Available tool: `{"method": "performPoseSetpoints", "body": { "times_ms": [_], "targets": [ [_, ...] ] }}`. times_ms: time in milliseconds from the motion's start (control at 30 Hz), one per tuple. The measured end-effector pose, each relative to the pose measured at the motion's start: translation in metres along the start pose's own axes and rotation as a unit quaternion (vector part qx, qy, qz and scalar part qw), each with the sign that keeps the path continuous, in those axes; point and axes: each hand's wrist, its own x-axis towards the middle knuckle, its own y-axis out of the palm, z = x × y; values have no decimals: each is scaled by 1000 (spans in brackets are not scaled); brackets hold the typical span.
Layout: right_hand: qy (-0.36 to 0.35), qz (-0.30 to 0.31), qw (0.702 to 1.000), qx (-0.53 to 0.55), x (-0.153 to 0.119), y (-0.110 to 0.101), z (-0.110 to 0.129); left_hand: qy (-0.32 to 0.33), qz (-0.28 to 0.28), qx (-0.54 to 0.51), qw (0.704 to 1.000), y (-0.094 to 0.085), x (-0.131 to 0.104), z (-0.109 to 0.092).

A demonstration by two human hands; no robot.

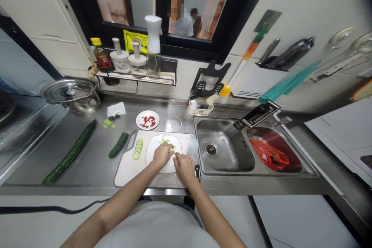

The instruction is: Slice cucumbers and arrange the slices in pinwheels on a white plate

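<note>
A white plate [150,165] rests on the cutting board [124,170], with cucumber slices [164,139] near its far edge. Over the plate, my left hand [162,155] has its fingers closed on a cucumber slice. My right hand [185,166] is beside it, fingertips pinched together at the plate's right side; a bit of green shows between the two hands. A row of cucumber slices [138,149] lies on the board left of the plate. The knife [192,148] lies at the board's right edge, its black handle toward me, partly behind my right hand.
Left of the board are a cucumber piece [118,145], a long cucumber [71,154] and a lidded pot [72,95]. Behind it sits a small plate of red pieces [147,120]. The sink [225,147] is at the right, with a red bag [269,155] in its second basin.
</note>
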Motion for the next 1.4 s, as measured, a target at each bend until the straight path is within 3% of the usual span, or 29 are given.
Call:
{"method": "performPoseSetpoints", "body": {
  "times_ms": [967, 1400],
  "targets": [
    [2, 16, 1000, -3, 6, -2, 0, 20, -14, 23, 999, 1, 1, 1],
    [21, 5, 999, 46, 4, -3, -8, 3, -7, 30, 1000, -3, 0, -3]
  ]
}}
